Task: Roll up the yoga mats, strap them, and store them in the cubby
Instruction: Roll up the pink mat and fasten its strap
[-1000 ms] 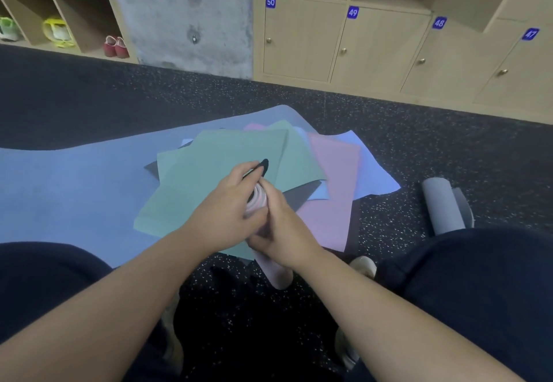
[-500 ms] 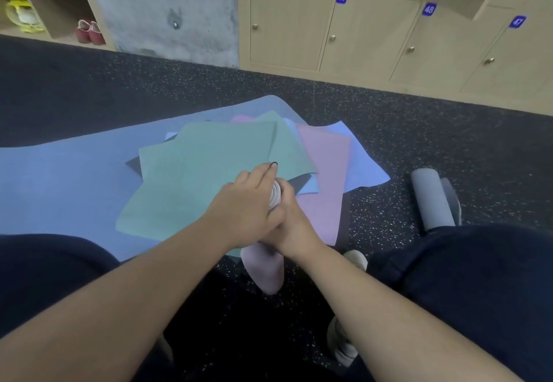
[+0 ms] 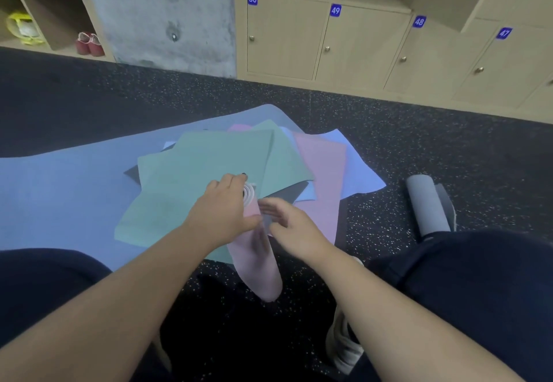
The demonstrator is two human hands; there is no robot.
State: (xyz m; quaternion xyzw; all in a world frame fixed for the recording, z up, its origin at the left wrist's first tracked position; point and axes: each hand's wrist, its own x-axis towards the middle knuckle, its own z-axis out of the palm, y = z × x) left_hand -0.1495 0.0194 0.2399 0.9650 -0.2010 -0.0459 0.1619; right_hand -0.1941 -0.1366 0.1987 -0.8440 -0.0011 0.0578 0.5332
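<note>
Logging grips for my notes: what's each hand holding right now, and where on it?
The left hand grips the rolled pink mat near its upper end. The right hand is blurred beside it; its hold cannot be told.

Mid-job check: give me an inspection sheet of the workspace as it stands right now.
Surface: dark speckled rubber floor.
Job's things: rolled pink yoga mat in hand; flat green mat tops a fanned pile on the large blue mat; rolled grey mat lies to the right.
Clutter: red shoes in open shelf.
Grip: left hand holds the pink roll near its spiral end; right hand blurred beside it.
Cables: nothing seen.
Surroundings: numbered wooden lockers, concrete pillar.
</note>
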